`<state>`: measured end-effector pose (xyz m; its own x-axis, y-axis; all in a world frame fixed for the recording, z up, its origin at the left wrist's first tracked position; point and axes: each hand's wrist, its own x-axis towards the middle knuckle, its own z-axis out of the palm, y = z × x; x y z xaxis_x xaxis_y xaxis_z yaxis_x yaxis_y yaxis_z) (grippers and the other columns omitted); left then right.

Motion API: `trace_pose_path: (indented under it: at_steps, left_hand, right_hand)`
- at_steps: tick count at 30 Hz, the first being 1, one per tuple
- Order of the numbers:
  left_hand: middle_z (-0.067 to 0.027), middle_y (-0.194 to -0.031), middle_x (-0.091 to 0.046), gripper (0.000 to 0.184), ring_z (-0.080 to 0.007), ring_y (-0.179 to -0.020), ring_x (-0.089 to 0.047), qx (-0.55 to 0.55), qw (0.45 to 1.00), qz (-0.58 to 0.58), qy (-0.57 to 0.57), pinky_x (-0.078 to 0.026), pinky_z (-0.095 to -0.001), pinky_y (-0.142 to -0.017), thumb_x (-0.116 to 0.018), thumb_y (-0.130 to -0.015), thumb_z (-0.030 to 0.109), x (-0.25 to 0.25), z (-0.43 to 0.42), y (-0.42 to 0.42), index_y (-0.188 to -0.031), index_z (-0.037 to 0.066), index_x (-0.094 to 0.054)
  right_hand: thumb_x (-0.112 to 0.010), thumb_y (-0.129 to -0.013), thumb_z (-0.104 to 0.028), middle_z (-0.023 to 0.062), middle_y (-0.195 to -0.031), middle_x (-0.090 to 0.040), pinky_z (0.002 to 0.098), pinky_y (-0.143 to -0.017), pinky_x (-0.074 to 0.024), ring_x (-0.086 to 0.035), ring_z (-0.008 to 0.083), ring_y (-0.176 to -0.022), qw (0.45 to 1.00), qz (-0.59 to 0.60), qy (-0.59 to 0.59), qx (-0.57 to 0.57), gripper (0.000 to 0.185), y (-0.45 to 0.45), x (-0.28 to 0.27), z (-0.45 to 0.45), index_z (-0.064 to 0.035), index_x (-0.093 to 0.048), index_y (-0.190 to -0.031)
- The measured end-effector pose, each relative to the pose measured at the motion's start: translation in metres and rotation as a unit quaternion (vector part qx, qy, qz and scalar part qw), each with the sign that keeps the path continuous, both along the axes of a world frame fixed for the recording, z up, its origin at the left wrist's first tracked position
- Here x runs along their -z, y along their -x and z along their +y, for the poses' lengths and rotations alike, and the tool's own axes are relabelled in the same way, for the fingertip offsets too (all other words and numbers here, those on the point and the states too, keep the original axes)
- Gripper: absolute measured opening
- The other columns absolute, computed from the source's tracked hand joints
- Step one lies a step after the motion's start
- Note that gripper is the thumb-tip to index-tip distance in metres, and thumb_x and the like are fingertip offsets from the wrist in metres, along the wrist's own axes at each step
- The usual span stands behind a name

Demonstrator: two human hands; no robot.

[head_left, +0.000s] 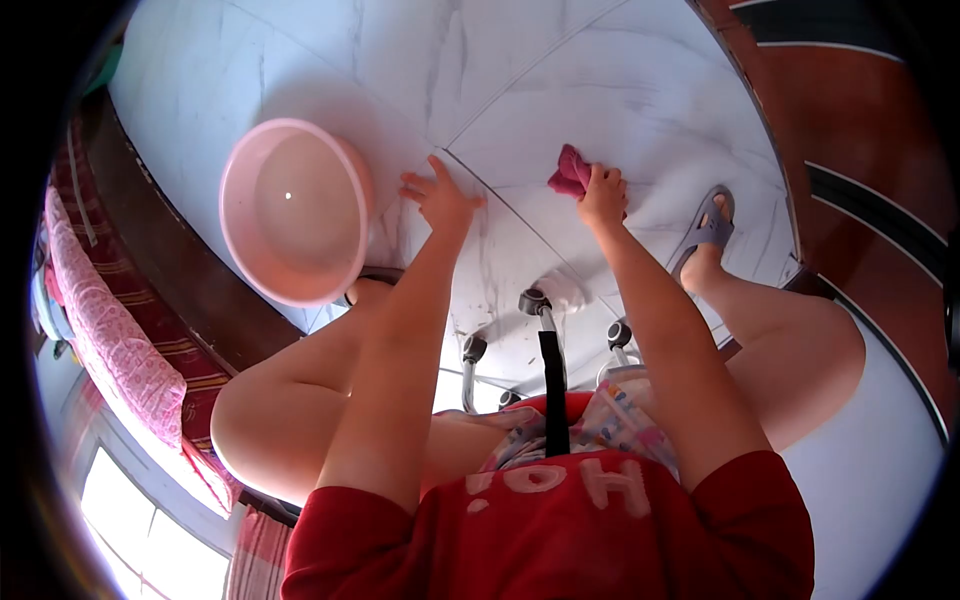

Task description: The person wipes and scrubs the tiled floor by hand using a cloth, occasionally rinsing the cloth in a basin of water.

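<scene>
My right hand (603, 198) is closed around a dark pink cloth (570, 172), which bunches out past my fingers, low over or on the floor. With fingers spread and nothing in them, my left hand (442, 197) reaches out above the tiles. To its left stands a pink plastic basin (366, 190) holding cloudy, greyish water (305, 200). A gap separates my left hand from the basin's rim. Whether the cloth is wet cannot be made out.
White marbled floor tiles (520, 60) spread ahead. Chair casters (535, 300) stand between my legs. My sandalled foot (708, 240) is at the right, near reddish-brown furniture (860, 130). A bed with a pink patterned cover (110, 330) lines the left side.
</scene>
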<state>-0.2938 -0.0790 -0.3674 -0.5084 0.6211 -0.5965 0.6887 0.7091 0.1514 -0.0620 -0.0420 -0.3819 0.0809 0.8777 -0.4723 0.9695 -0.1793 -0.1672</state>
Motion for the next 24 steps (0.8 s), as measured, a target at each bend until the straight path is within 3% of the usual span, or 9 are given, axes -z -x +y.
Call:
trace_pose_path:
  at_steps: [2, 21, 23, 24]
  left_hand:
    - [-0.0328, -0.143, 0.013, 0.118, -0.0549, -0.131, 0.006, -0.016, 1.000, -0.019, -0.011, -0.038, -0.0591, -0.093, -0.086, -0.055, 0.032, 0.004, -0.002, 0.002, -0.144, 0.017, -0.009]
    - [-0.0330, -0.144, 0.012, 0.122, -0.0535, -0.132, 0.004, -0.012, 1.000, -0.006, 0.004, -0.036, -0.0578, -0.095, -0.087, -0.053, 0.033, 0.013, -0.001, 0.001, -0.145, 0.020, -0.007]
    - [-0.0336, -0.143, 0.010, 0.125, -0.0550, -0.132, 0.005, -0.015, 0.999, 0.008, 0.028, -0.042, -0.0476, -0.092, -0.087, -0.052, 0.034, 0.013, -0.002, 0.000, -0.144, 0.022, -0.004]
    - [-0.0336, -0.143, 0.010, 0.125, -0.0550, -0.132, 0.005, -0.009, 1.000, 0.008, 0.027, -0.042, -0.0476, -0.092, -0.087, -0.052, 0.034, 0.014, -0.003, 0.000, -0.144, 0.022, -0.004]
  right_hand:
    - [-0.068, -0.071, -0.008, 0.0147, -0.116, -0.040, 0.0525, -0.086, -0.0408, -0.042, 0.0367, -0.113, 0.998, -0.024, 0.054, 0.003, 0.048, 0.003, -0.001, 0.008, -0.0142, -0.044, -0.112]
    - [-0.068, -0.068, -0.005, 0.0166, -0.109, -0.043, 0.0511, -0.080, -0.0431, -0.045, 0.0372, -0.105, 0.999, -0.023, 0.027, -0.037, 0.042, 0.002, 0.000, 0.011, -0.0097, -0.046, -0.104]
    - [-0.068, -0.067, -0.006, 0.0154, -0.107, -0.044, 0.0506, -0.078, -0.0436, -0.046, 0.0361, -0.104, 0.999, -0.017, 0.008, -0.044, 0.042, 0.001, 0.002, 0.009, -0.0107, -0.047, -0.103]
    - [-0.068, -0.067, -0.006, 0.0154, -0.107, -0.044, 0.0506, -0.078, -0.0436, -0.046, 0.0361, -0.104, 0.999, -0.017, 0.007, -0.037, 0.042, 0.001, 0.003, 0.008, -0.0107, -0.047, -0.103]
